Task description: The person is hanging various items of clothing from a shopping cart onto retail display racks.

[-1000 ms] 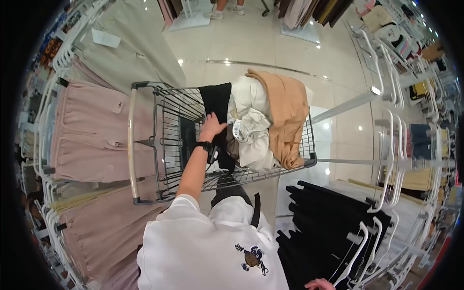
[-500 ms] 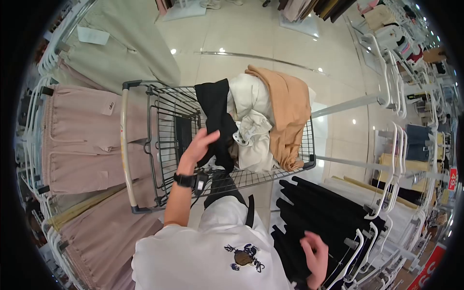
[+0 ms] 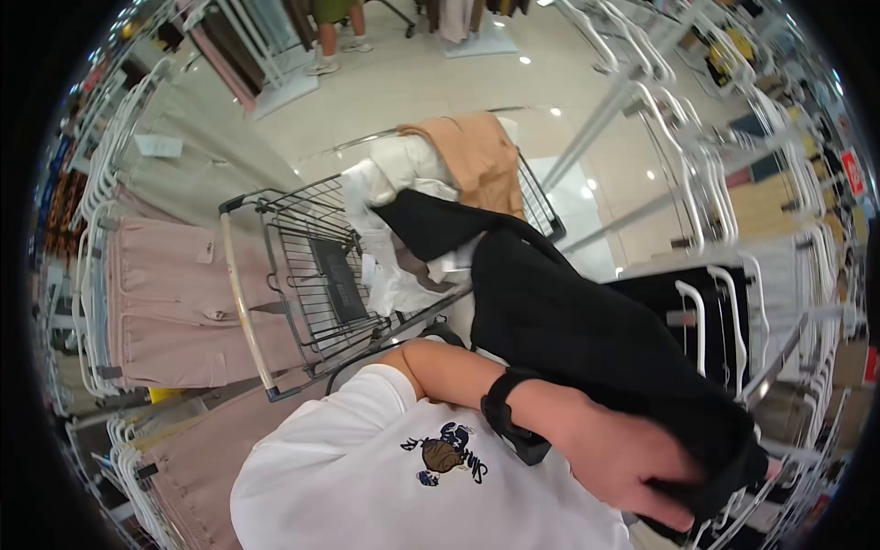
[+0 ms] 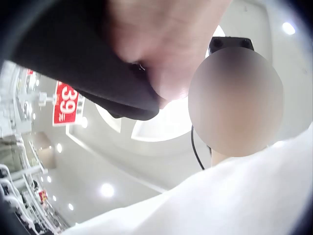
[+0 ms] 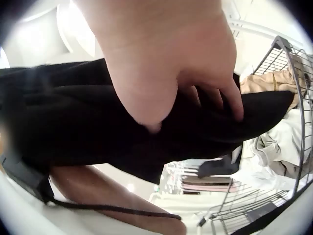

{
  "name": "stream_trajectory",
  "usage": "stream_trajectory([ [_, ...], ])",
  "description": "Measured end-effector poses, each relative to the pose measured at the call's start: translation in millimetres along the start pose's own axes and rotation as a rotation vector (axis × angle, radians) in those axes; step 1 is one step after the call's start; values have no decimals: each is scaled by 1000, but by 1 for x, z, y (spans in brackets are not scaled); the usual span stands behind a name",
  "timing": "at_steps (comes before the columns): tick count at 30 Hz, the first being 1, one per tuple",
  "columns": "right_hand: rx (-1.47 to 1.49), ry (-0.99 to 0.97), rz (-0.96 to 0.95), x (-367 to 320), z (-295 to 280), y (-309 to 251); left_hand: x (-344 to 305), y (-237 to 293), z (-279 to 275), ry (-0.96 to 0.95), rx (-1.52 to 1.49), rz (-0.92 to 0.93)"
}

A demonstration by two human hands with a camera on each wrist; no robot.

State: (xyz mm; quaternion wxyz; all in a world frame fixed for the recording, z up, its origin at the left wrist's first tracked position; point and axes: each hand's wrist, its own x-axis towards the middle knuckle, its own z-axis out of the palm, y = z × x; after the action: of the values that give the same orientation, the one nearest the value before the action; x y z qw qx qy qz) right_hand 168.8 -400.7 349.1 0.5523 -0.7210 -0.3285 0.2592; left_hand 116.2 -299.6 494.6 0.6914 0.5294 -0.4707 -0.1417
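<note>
A long black garment [image 3: 587, 312] stretches from the cart's edge to the lower right in the head view. My left hand [image 3: 632, 454], with a dark band at the wrist, grips its lower right end. In the left wrist view, that hand [image 4: 161, 49] has its fingers on the black cloth [image 4: 83, 63]. The right wrist view has my right hand [image 5: 171, 63] above the black cloth [image 5: 98, 127], its thumb and fingers curled into it. Cloth hides most of my right hand in the head view.
The metal cart [image 3: 243, 298] holds white clothes [image 3: 403, 160] and a tan garment [image 3: 477, 160]. Pink trousers [image 3: 174, 298] hang on the left rack; white hangers [image 3: 692, 183] line the right. A person's legs [image 3: 327, 41] stand beyond the cart.
My left hand has left the cart area and moved to the lower right, drawing the black garment out across the cart's near edge. The view has shifted, and the right hand is now behind cloth.
</note>
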Motion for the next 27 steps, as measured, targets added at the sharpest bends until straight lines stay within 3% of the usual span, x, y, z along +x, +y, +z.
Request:
stream_trajectory([
  [2, 123, 103, 103, -24, -11, 3, 15, -1, 10, -125, -56, 77],
  [4, 258, 232, 195, -50, -19, 5, 14, 12, -7, -430, 200, -408],
  [5, 326, 307, 236, -65, -23, 6, -12, -17, -1, -87, 397, -222],
  [6, 396, 389, 276, -81, -28, 6, -10, 8, -14, 145, 288, -526],
  [8, 545, 562, 356, -124, -31, 10, -22, -24, -25, 702, 670, -183],
  [9, 624, 650, 402, -146, -33, 12, -21, -56, -36, 888, 544, -39],
  [11, 792, 819, 492, -187, -29, 10, -54, -90, -57, 730, 383, -539],
  [13, 1216, 420, -90, -211, -35, 59, -84, -139, -38, 593, 345, -556],
  [15, 1300, 424, -47, -215, -36, 59, -96, -153, -7, 384, 241, -632],
  [17, 1386, 409, -4, -214, -31, 55, -99, -147, 23, 151, 69, -838],
  [19, 1320, 542, 243, -214, -25, 52, -104, -155, 55, 254, -61, -769],
  [20, 1460, 434, 118, -217, -23, 62, -100, -161, 66, 358, -99, -621],
  [21, 1463, 441, 111, -220, -24, 67, -97, -164, 76, 463, -135, -471],
  [22, 1456, 518, 172, -223, -24, 70, -95, -161, 80, 453, -136, -477],
  [24, 1457, 608, 218, -229, -19, 71, -87, -150, 85, 342, 252, -347],
  [25, 1454, 645, 222, -229, -19, 65, -78, -147, 88, 325, 251, -345],
  [27, 1453, 690, 217, -228, -16, 54, -61, -146, 101, -73, 820, -435],
])
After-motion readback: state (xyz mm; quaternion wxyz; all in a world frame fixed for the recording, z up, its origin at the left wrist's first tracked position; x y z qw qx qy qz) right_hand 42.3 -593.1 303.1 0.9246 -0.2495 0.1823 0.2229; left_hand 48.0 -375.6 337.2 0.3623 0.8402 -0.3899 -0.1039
